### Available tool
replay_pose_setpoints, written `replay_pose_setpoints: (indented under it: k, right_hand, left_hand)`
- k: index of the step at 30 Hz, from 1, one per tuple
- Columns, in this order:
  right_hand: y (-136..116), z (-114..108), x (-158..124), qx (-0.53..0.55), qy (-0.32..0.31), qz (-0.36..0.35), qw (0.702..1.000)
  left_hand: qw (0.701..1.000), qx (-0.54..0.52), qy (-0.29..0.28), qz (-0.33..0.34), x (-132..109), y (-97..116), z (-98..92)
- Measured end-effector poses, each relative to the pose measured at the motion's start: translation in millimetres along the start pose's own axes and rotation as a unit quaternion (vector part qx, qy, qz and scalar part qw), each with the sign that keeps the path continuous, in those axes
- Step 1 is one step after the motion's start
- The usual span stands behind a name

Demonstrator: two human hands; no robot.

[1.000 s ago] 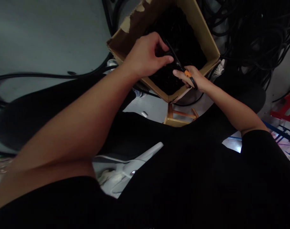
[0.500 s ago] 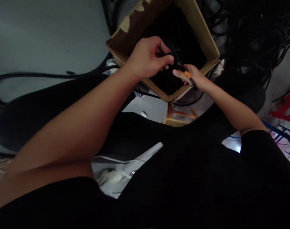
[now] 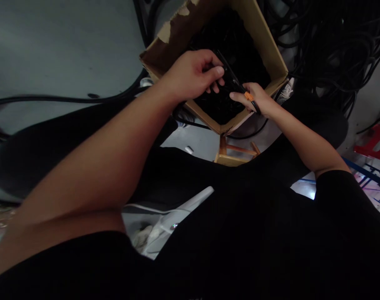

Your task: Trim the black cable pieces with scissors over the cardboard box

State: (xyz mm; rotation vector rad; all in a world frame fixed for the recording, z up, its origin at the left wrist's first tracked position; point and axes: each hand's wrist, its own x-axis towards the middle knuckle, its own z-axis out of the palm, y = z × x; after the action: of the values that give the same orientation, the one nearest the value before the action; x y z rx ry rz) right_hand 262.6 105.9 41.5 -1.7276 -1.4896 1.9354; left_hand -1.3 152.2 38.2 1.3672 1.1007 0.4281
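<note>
Head view: left hand [image 3: 193,75] curled, thumb and fingers pinching the black end of a black-and-orange tool [image 3: 230,79], right hand [image 3: 257,100] wrapped around its orange-banded part, both just over a cardboard box [image 3: 268,50] stuffed with black cables [image 3: 221,104]. Way too dark in there to be sure what the tool is. More cable [image 3: 327,46] heaped off far right, wooden stool [image 3: 230,157] just past the box's near corner.

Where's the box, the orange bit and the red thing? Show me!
Cardboard box [image 3: 265,54]: head view, on its tan inner wall.
Orange piece [image 3: 248,96]: head view, on its middle.
Red plastic thing [image 3: 377,143]: head view, on its top, at the right edge.
</note>
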Motion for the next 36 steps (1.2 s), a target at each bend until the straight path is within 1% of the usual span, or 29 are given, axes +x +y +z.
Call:
replay_pose_setpoints:
  k: [4,8,11,13,17,19,22,27,32,36]
  right_hand:
    - [-11,-2,-7,-0.016,0.010,0.019,1.000]
    - [-12,4,-7,0.028,0.002,0.031,0.999]
    - [-3,12,-2,0.053,-0.010,0.029,0.998]
    - [5,16,2,0.054,-0.019,0.018,0.998]
    - [19,18,8,0.041,-0.045,-0.021,0.998]
    - [23,18,9,0.037,-0.055,-0.037,0.997]
    - [24,17,11,0.037,-0.063,-0.046,0.996]
    - [16,15,10,0.023,-0.072,-0.054,0.996]
    - [-3,12,0,0.004,-0.061,-0.016,0.998]
    - [-9,14,-3,0.007,-0.056,-0.005,0.998]
  left_hand:
    - [0.998,0.057,0.022,0.010,3,-2,-6.8]
    - [0.994,0.096,0.046,-0.003,3,-2,-9.7]
    - [0.997,0.074,0.028,0.001,2,1,-9.1]
    - [0.999,0.045,0.022,-0.015,1,4,-7.2]
    - [0.997,0.025,0.045,-0.061,0,8,-1.7]
    - [0.996,0.016,0.051,-0.066,0,10,0.6]
    - [0.997,0.002,0.038,-0.063,-2,12,3.2]
    - [0.997,-0.013,0.028,-0.065,-5,19,6.6]
    - [0.998,0.013,0.033,-0.060,-5,21,8.1]
    - [0.997,0.038,0.049,-0.048,-4,18,8.8]
